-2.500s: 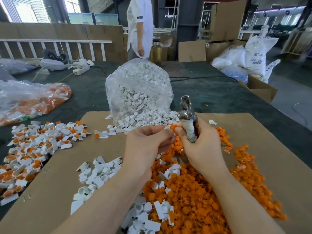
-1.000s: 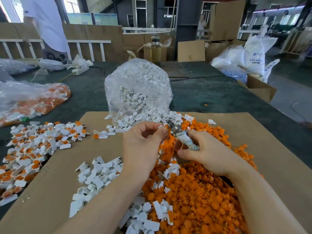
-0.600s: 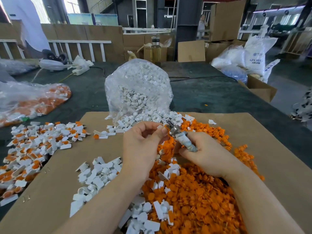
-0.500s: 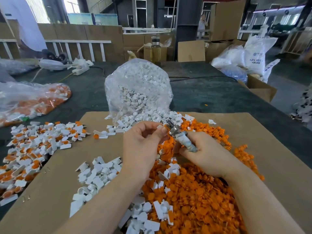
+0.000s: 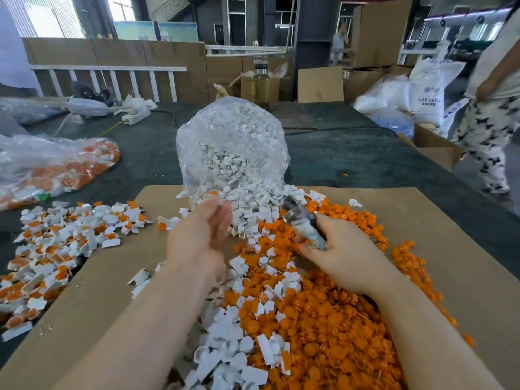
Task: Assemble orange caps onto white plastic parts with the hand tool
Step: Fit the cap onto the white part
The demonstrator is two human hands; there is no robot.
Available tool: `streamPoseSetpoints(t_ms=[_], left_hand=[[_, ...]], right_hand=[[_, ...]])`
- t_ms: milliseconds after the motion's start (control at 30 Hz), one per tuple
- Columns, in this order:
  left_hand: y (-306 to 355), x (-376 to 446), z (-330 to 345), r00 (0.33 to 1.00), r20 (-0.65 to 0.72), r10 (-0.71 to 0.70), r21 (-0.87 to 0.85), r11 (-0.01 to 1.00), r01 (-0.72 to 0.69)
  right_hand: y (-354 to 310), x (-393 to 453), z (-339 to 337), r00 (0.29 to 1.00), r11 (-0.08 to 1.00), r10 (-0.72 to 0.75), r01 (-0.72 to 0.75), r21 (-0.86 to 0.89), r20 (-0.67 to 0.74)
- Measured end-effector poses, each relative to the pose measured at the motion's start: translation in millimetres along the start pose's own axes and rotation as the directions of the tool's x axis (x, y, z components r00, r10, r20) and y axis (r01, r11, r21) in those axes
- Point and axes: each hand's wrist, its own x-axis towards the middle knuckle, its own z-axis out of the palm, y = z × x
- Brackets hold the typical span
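**packline_joe:** Head cam, only view there is. Right hand (image 5: 339, 253) is wrapped round the taped handle of the hand tool (image 5: 305, 225), metal end pointing away over the orange caps (image 5: 323, 313). Left hand (image 5: 198, 237) is blurred, fingers look straight and apart, nothing in it that I can make out. It's just beside the white plastic parts (image 5: 253, 204) spilling from the clear bag (image 5: 232, 149).

**tinkerbee:** How would those bits handle?

**packline_joe:** I'd guess light, stiff, a bit slick. Pinch a white part by its flat tab so the round socket stays free for the cap. Caps are tiny discs, so fingertips on the rim.

**tinkerbee:** Counts?

**packline_joe:** One tool, two hands, one bag of white parts, plus one more bag (image 5: 50, 167) on the table to the left. Loose caps and parts are too many to count. Same for the finished pile (image 5: 64, 240) off the cardboard sheet (image 5: 439, 249), left side.
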Motion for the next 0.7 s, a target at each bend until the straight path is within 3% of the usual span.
streamPoseSetpoints(t_ms=[100, 200, 267, 333, 400, 433, 467, 500, 567, 600, 633, 700], left_hand=[[31.9, 30.6, -17.3, 0.991, -0.131, -0.042, -0.218, 0.976, 0.013], [60.5, 56.4, -43.7, 0.979, -0.200, -0.034, -0.461, 0.885, -0.064], [73.6, 73.6, -59.7, 0.978, -0.205, -0.032, -0.691, 0.713, -0.122], [82.0, 87.7, -77.8, 0.984, -0.179, 0.021, -0.926, 0.334, -0.176], [88.9, 103.5, -92.1, 0.977, -0.209, -0.036, -0.919, 0.348, -0.184], [87.7, 108.2, -95.6, 0.979, -0.189, -0.083, -0.940, 0.302, -0.156], [87.3, 112.1, -95.7, 0.980, -0.180, -0.083, -0.938, 0.314, -0.145], [85.6, 106.5, -90.8, 0.979, -0.200, -0.043, -0.887, 0.432, -0.163], [80.3, 89.8, -67.5, 0.982, -0.186, -0.035, -0.611, 0.787, -0.088], [72.3, 77.9, -56.4, 0.989, -0.151, 0.013, -0.388, 0.919, -0.071], [64.0, 60.4, -41.7, 0.998, -0.046, 0.045, -0.193, 0.980, -0.053], [44.8, 24.0, -13.7, 0.983, 0.183, 0.012, 0.174, 0.984, -0.044]], right_hand=[[2.9, 0.3, -0.6, 0.999, 0.998, 0.005, -0.007, -0.061, -0.034], [5.1, 1.7, -0.5, 0.998, 0.995, 0.034, -0.038, -0.089, -0.051], [7.2, 3.1, 0.2, 0.996, 0.993, 0.054, -0.061, -0.102, -0.071], [9.6, 4.2, 1.1, 0.993, 0.990, 0.066, -0.078, -0.121, -0.093], [10.6, 4.5, 1.9, 0.992, 0.988, 0.072, -0.086, -0.127, -0.107], [10.7, 4.4, 2.4, 0.991, 0.988, 0.071, -0.085, -0.126, -0.114], [10.4, 4.1, 2.7, 0.990, 0.988, 0.068, -0.084, -0.128, -0.121], [9.8, 3.9, 3.2, 0.990, 0.988, 0.063, -0.080, -0.133, -0.129], [8.3, 3.4, 4.2, 0.990, 0.984, 0.049, -0.070, -0.162, -0.129], [7.3, 3.2, 4.7, 0.991, 0.980, 0.041, -0.064, -0.187, -0.124], [6.2, 3.2, 5.1, 0.992, 0.976, 0.029, -0.054, -0.209, -0.121], [3.5, 2.8, 5.6, 0.992, 0.972, -0.005, -0.025, -0.234, -0.123]])
